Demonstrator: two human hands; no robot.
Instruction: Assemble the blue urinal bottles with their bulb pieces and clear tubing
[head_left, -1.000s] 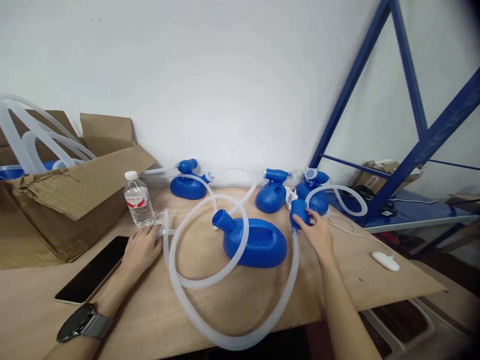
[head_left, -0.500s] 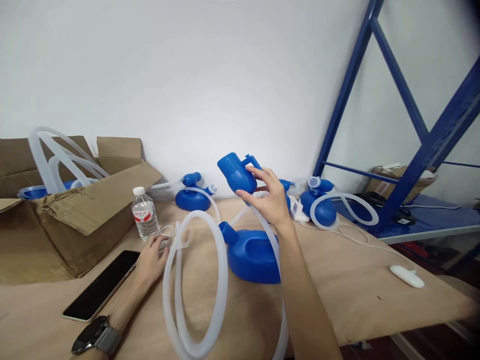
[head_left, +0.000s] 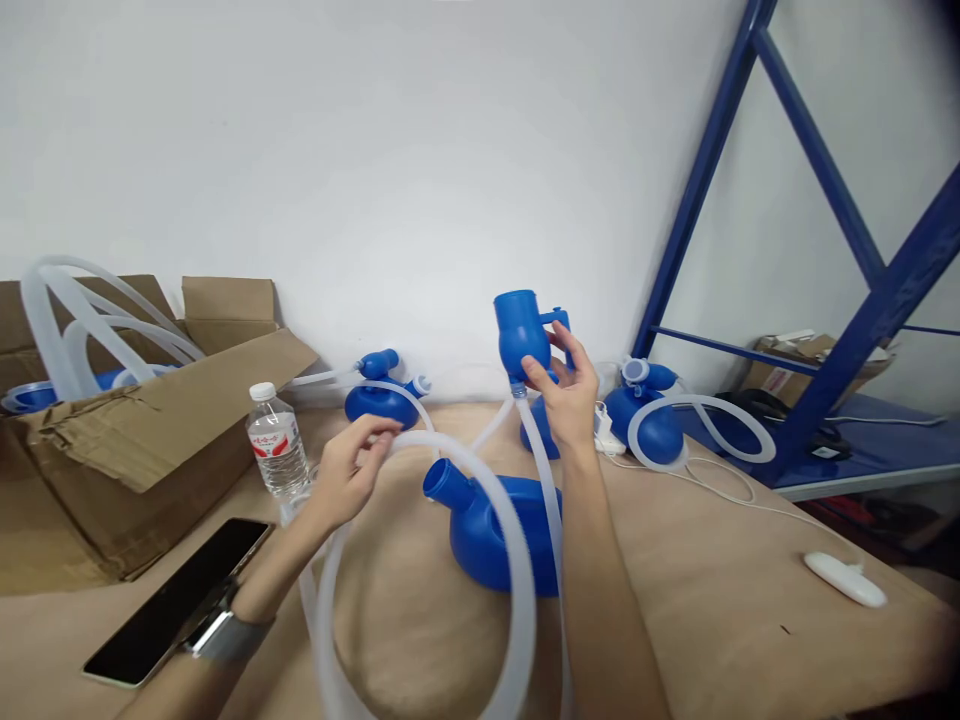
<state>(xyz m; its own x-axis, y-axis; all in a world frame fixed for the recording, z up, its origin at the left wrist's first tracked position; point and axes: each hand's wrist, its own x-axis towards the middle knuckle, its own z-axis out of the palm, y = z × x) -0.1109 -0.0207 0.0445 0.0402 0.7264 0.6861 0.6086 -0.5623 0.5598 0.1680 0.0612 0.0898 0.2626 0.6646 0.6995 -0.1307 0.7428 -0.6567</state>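
Observation:
My right hand (head_left: 571,385) is closed around the handle of a blue plastic funnel cup (head_left: 517,330), held upright with its wide mouth up. A translucent hose (head_left: 536,440) runs down from its narrow lower end. My left hand (head_left: 351,470), a watch on its wrist, pinches the top of the looped translucent tube (head_left: 514,530). Beneath my right hand stands a blue plastic urinal bottle (head_left: 487,545); its open neck tilts to the left, and the hose and my forearm cover its right end.
An open cardboard box (head_left: 161,470) with tubes stands left, beside a water bottle (head_left: 277,440) and a phone (head_left: 180,600). More blue bottles (head_left: 382,405) with tubing line the wall. At right are a white corded device (head_left: 845,578) and a blue metal rack (head_left: 806,150).
My left hand has risen from the table and moved right onto the tube loop. The funnel cup has shifted right and turned from tilted to upright in my right hand.

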